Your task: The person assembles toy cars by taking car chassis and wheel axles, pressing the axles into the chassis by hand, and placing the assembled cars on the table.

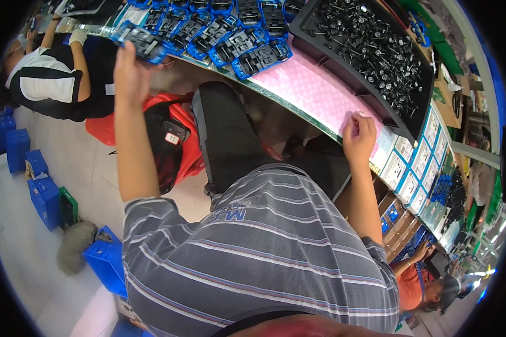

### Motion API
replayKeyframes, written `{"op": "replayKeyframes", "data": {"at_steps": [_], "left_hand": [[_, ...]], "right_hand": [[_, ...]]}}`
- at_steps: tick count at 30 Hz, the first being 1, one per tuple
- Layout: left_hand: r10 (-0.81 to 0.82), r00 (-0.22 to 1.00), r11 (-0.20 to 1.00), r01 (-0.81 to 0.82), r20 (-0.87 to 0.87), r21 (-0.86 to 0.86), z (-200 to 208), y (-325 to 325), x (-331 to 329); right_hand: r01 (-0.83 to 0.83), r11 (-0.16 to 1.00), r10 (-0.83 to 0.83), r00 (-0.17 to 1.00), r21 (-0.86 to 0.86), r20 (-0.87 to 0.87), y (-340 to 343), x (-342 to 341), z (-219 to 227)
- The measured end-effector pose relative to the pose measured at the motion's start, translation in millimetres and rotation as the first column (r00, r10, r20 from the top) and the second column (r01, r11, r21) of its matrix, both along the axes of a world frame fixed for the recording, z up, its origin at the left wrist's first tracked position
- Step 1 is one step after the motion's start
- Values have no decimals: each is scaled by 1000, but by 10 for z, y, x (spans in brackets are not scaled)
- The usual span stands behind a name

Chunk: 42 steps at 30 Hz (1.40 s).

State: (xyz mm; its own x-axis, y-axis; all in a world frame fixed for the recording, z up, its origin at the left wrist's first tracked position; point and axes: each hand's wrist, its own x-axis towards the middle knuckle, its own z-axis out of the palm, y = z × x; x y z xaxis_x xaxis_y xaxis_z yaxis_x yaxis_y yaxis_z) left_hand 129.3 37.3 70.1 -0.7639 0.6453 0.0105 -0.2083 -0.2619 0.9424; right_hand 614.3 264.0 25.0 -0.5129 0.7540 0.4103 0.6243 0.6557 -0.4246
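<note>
My left hand (132, 76) is raised at the table's left, its fingers closed on the end of a blue and black toy car body (141, 42), underside showing. Beside it, several more toy car bodies (256, 59) of the same kind lie close together, undersides up. My right hand (360, 137) rests at the near edge of the pink mat (298, 84), fingers curled in. Whatever those fingers may hold is too small to make out. Just past it stands a long black tray (348, 84) heaped with small black wheel-and-axle parts (371, 48).
White sheets (407, 168) with blue borders lie right of the mat. A co-worker in black and white (45, 81) sits at the left, another in orange (413, 286) at lower right. Blue bins (44, 199) stand on the floor, and a red stool (191, 151) is near my legs.
</note>
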Motion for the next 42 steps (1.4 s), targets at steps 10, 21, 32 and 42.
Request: {"op": "replayKeyframes", "data": {"at_steps": [10,21,32,42], "left_hand": [[-98,972,663,-98,-216,-742,-295,89,-1995],[-158,884,599,-268,-440,-754,-598,451,-2237],[-87,517,624,-638,-851,-451,-1005,-227,-1247],[-326,622,773,-258,-712,-580,-1975,-289,1541]], "right_hand": [[22,1000,-23,999,6,46,32,-22,-23],[26,1000,-25,998,-12,52,34,-25,2],[-120,992,105,958,40,267,-404,668,153],[596,799,-584,801,82,-133,604,2891,119]]}}
